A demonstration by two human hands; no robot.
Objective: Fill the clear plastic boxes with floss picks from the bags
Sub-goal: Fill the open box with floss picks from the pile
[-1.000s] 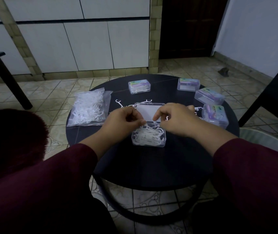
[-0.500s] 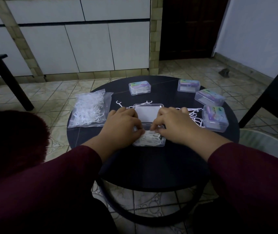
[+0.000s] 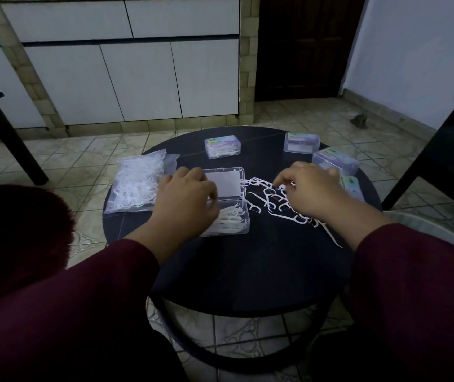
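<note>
my left hand (image 3: 185, 201) curls over the open box (image 3: 227, 213), grip unclear; my right hand (image 3: 309, 188) pinches at loose floss picks (image 3: 271, 201) on the worktop (image 3: 247, 266).

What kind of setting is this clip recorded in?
Probably a room in a home, not a workshop: a tiled floor, white cabinet doors along the wall, a dark wooden door, and a small round table used as the work surface.
</note>
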